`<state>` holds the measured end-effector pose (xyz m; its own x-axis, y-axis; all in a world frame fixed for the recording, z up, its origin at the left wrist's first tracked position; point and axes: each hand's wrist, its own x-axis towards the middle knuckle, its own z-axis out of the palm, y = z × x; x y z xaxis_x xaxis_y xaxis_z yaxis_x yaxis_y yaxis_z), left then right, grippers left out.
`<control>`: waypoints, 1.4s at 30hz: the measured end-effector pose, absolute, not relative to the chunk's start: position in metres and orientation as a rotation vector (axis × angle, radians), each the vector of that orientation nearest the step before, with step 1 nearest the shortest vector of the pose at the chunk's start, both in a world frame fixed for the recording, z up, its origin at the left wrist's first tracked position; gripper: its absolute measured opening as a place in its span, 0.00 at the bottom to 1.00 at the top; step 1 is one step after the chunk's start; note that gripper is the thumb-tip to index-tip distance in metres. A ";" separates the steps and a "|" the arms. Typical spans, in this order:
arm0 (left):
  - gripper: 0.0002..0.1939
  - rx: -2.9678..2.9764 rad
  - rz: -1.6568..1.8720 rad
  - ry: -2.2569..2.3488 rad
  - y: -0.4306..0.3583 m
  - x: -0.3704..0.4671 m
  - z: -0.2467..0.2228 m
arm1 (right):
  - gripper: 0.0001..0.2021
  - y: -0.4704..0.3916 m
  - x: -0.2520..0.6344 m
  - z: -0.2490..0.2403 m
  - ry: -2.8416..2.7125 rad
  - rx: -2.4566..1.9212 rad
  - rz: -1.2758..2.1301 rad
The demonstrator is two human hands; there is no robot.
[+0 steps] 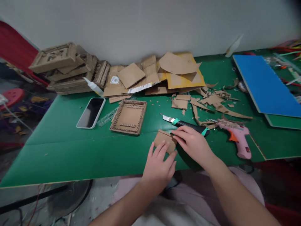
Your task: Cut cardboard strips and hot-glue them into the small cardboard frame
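Note:
A small square of cardboard point(162, 138) lies on the green table near its front edge, with a darker line or thin strip along its far edge. My left hand point(160, 163) rests on it, fingers spread and pressing its near part. At the far right corner, the fingertips of my right hand point(191, 141) are pinched together on the cardboard's edge; whether a separate strip is between them I cannot make out. Just beyond the right hand lies a utility knife point(185, 124) with its blade out. A shallow cardboard tray point(131, 116) with corrugated walls sits to the left.
A pink glue gun point(237, 135) lies right of the knife, near cardboard scraps point(216, 102). Leftward are a phone point(91, 113), a clear ruler point(108, 116) and a glue bottle point(94, 86). Stacked cardboard pieces point(68, 69) stand behind; blue boards point(270, 84) are far right.

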<state>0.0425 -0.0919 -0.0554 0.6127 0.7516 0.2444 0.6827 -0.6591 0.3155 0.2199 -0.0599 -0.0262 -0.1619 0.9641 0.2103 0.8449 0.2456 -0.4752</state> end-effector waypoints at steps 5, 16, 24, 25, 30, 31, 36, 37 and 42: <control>0.14 2.628 0.578 1.176 -0.091 0.042 -0.056 | 0.11 -0.103 0.279 -0.010 -1.565 -1.860 -0.165; 0.13 2.655 0.648 1.174 -0.089 0.043 -0.058 | 0.18 -0.135 0.352 -0.059 -1.384 -2.327 -0.356; 0.13 2.652 0.654 1.173 -0.089 0.043 -0.058 | 0.19 -0.095 0.392 -0.064 -1.477 -2.326 -0.368; 0.13 2.646 0.652 1.177 -0.089 0.043 -0.059 | 0.20 -0.094 0.393 -0.065 -1.473 -2.330 -0.373; 0.13 2.605 0.657 1.198 -0.091 0.044 -0.064 | 0.19 -0.093 0.369 -0.042 -1.410 -2.186 -0.515; 0.13 2.601 0.659 1.200 -0.092 0.044 -0.065 | 0.19 -0.090 0.359 -0.034 -1.387 -2.155 -0.517; 0.12 2.608 0.676 1.198 -0.092 0.045 -0.064 | 0.16 -0.058 0.292 -0.005 -1.951 -1.854 -0.077; 0.12 2.615 0.677 1.193 -0.092 0.045 -0.064 | 0.17 -0.051 0.280 -0.006 -2.076 -1.820 -0.032; 0.13 2.632 0.653 1.194 -0.093 0.044 -0.061 | 0.19 -0.031 0.252 -0.023 -2.339 -1.824 0.011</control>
<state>0.0441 -0.0926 -0.0614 0.5812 0.7494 0.3171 0.6711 -0.6618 0.3340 0.2525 -0.0313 -0.0231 -0.2339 0.9631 0.1331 0.9618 0.2492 -0.1135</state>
